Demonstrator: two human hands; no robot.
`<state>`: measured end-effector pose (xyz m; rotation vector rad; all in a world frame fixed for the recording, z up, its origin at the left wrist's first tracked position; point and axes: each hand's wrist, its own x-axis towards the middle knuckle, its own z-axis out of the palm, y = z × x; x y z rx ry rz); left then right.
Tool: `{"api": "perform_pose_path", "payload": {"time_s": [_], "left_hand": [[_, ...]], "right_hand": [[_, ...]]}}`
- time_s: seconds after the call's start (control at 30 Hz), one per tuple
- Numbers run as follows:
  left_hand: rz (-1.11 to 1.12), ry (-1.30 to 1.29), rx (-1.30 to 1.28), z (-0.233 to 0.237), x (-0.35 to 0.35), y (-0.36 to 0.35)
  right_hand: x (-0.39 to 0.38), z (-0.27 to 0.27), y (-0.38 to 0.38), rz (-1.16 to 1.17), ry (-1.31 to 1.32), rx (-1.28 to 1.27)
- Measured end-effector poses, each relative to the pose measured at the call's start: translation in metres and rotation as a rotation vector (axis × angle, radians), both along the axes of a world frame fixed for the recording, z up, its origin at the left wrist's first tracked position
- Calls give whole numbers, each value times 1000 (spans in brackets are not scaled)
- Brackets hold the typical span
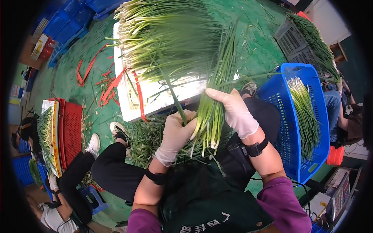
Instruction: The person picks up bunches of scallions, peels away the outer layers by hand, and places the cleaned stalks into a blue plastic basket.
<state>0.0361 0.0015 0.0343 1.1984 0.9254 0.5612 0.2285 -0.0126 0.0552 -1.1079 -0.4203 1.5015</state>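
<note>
My left hand (176, 136), in a white glove, is closed at the left side of a bunch of green onions (211, 120), with a green leaf between its fingers. My right hand (233, 110), also gloved, grips the same bunch from the right, thumb across the stalks. The white root ends point down toward my lap and the green tops reach up past the board. Beyond my hands, a large pile of green onions (167, 39) lies on a white foam board (151, 101), roots to the left.
Right of me stands a blue basket (297, 171) holding green onions. Loose leaves (145, 139) lie below the board. Red ribbons (110, 87) trail at its left. A red crate (71, 130) and a co-worker (58, 213) are at the left. A grey crate (293, 42) stands back right.
</note>
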Motion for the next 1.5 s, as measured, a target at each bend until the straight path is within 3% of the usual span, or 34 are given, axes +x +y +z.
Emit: {"api": "perform_pose_path", "payload": {"time_s": [0.13, 0.27, 0.33, 0.37, 0.4, 0.47, 0.53, 0.57, 0.67, 0.73, 0.8, 1.0, 1.1, 1.23, 1.37, 1.5], "left_hand": [[75, -31, -61, -8, 0, -3], [261, -79, -184, -5, -1, -7], [377, -105, -232, -2, -4, -6], [454, -142, -128, -14, -8, -3], [628, -205, -254, -23, -17, 1], [779, -518, -273, -47, -50, 13], [925, -434, -192, -43, -61, 17], [823, -350, -186, -43, -66, 23], [384, 9, -41, 27, -26, 6], [204, 38, -18, 36, -8, 5], [121, 28, 199, 16, 10, 7], [116, -188, -168, -6, 15, 12], [115, -133, -123, -12, 12, 11], [330, -305, -347, -7, 14, 5], [410, -326, -263, -9, 9, 3], [244, -255, -58, 3, 21, 10]], "right_hand": [[8, -2, -1, 101, 127, 30], [6, -5, -2, -40, 38, 9], [11, -4, 0, -112, 48, -9], [11, -6, 0, -147, 14, 10], [12, -7, 1, -179, 19, 16], [17, -8, 0, -251, 28, 23], [20, 2, -1, -234, -13, -37], [20, 5, -3, -219, -35, -73], [14, -11, -3, -64, -141, 20], [8, -8, -4, -5, -105, 15], [5, -5, -5, 25, -36, 13], [6, -6, -4, 146, 70, 25], [7, -11, -6, 145, 101, -30], [11, -7, -4, 27, 72, -24], [11, -4, -3, 47, 78, -27], [-1, -5, -5, 136, -14, 37]]}}
